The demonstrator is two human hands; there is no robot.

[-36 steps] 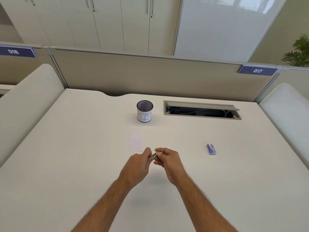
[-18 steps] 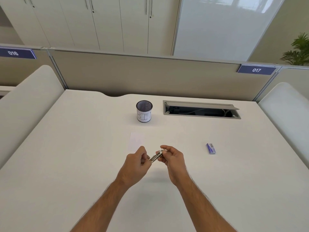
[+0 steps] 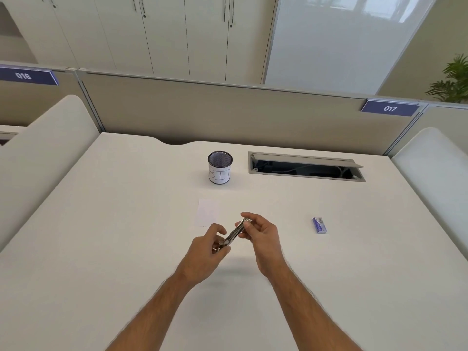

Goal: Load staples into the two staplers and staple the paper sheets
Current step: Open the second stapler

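- Two bare forearms reach in from the near edge over the white surface [image 3: 101, 249].
- The left hand [image 3: 205, 245] has its fingers curled round the near, lower end of a small metal stapler [image 3: 234, 234], held just above the surface.
- The right hand [image 3: 260, 230] pinches the far, upper end of the same stapler between thumb and fingertips; the stapler slants up from left to right between the two hands.
- Just beyond the left hand a small white paper sheet [image 3: 207, 212] lies flat.
- Well to the right of the hands lies a small blue-purple staple box [image 3: 319, 225].
- Farther back stands a mesh cup [image 3: 219, 167] with a white label, upright, beside an open cable tray [image 3: 306, 167] set into the surface.
- Behind runs a beige partition [image 3: 228, 110] with tags reading 016 and 017, then cupboards [image 3: 152, 34].
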